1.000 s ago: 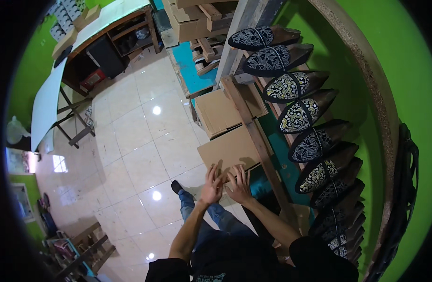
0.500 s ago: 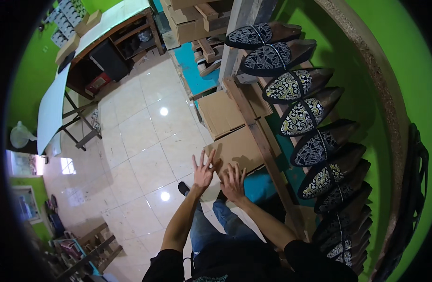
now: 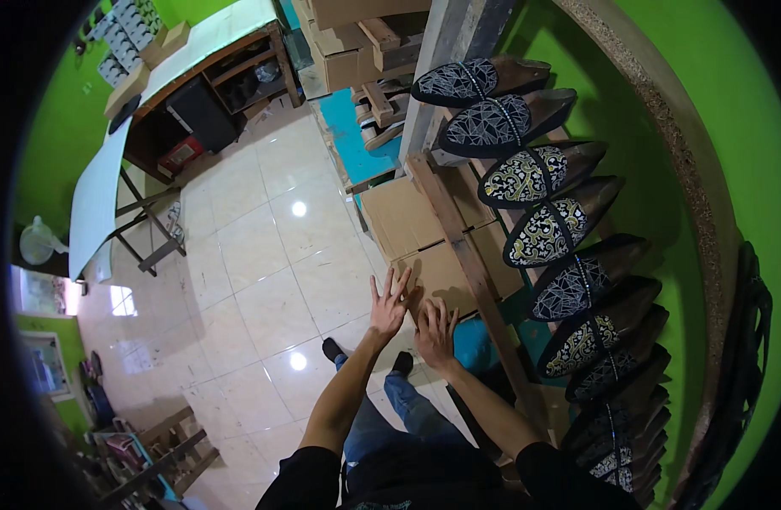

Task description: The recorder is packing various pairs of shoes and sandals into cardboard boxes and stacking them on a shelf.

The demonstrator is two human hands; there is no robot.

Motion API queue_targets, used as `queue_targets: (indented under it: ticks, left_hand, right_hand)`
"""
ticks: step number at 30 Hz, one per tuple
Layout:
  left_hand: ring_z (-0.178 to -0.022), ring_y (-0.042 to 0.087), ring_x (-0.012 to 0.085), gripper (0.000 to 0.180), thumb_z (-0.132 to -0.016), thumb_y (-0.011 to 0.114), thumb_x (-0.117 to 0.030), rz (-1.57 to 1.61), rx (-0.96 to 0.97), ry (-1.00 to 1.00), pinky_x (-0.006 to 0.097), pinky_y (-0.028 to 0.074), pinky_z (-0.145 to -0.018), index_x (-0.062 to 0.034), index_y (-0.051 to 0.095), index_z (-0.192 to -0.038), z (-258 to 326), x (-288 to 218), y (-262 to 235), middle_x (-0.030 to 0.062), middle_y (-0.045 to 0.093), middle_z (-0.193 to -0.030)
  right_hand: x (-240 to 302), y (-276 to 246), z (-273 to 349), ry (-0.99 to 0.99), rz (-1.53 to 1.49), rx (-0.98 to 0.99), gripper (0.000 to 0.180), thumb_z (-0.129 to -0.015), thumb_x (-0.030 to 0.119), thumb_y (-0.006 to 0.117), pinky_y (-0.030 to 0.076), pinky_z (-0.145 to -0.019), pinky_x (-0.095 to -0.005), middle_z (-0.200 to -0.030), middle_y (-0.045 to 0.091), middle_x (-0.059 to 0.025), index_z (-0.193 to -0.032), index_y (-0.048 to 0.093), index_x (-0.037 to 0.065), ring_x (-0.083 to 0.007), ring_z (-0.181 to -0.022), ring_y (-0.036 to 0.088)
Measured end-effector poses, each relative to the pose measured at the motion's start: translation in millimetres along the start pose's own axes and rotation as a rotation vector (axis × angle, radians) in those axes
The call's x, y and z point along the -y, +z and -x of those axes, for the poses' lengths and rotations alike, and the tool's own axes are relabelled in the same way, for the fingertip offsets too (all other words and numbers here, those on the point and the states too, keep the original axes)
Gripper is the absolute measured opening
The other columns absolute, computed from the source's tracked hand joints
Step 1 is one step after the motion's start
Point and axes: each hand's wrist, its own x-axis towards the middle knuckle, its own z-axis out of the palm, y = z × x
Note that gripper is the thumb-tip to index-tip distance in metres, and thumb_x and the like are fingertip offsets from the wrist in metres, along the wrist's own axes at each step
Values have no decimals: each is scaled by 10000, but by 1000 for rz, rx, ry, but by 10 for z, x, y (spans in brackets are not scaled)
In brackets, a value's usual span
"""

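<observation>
Partly under the long brown wooden rail, the flat brown cardboard box looks already in place with no work left showing, and left of that rail the bare left hand and bare right hand hold nothing, fingers loose.

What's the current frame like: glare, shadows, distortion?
Head view: round glare spots on the tiled floor; head view: a dark hand shadow on the nearer cardboard box, between left hand and right hand; head view: the speckled board edge at right looks bowed, likely fisheye, and the picture's corners go black.
</observation>
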Motion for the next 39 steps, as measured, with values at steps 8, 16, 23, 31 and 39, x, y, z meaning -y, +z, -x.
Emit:
queue_targets:
  ticks: [8, 16, 23, 31, 39]
  left_hand:
    - [-1511, 156, 396, 539, -901, 646, -298, -88, 162, 1, 727, 138, -1142, -317, 543, -1430, 126, 104, -337, 35, 116, -1679]
    - [-1483, 220, 403, 762, -798, 769, -434, 13, 121, -271, 739, 236, -1094, -309, 463, -1485, 940, 1111, -1465, 70, 173, -1660]
    - [-1445, 260, 444, 783, -806, 741, -529, 36, -42, -680, 745, 250, -1078, -276, 457, -1491, 1532, 2754, -2392, 156, 233, -1620]
    - [-1433, 264, 458, 780, -809, 744, -517, -65, -114, -692, 758, 238, -1067, -239, 468, -1484, 1497, 4637, -3430, 179, 241, -1608]
    - [-1424, 269, 464, 780, -794, 764, -498, -173, -253, -711, 735, 225, -1079, -199, 493, -1461, 659, 6451, -4372, 198, 258, -1591]
  right_hand:
    - [49, 3, -68, 42, 33, 5, 453, -893, 208, 596, 190, -1110, -724, -1458, 427, -175, -1281, 556, -21, -435, -1406, 328]
    - [1071, -287, -969, -114, -211, 0, 609, -807, 320, 755, 211, -1096, -690, -1464, 373, -229, -1308, 558, 35, -480, -1392, 283]
    - [2732, -50, -2643, -306, -285, 28, 634, -807, 251, 763, 282, -1067, -631, -1430, 364, -258, -1328, 506, -1, -461, -1338, 331]
    - [4251, -5, -4223, -366, -323, 58, 641, -827, 246, 747, 275, -1061, -684, -1439, 346, -256, -1353, 482, -6, -471, -1356, 315]
    - [5426, 226, -6026, -490, -355, -5, 630, -819, 242, 756, 274, -1084, -669, -1440, 365, -238, -1350, 495, 25, -474, -1357, 325]
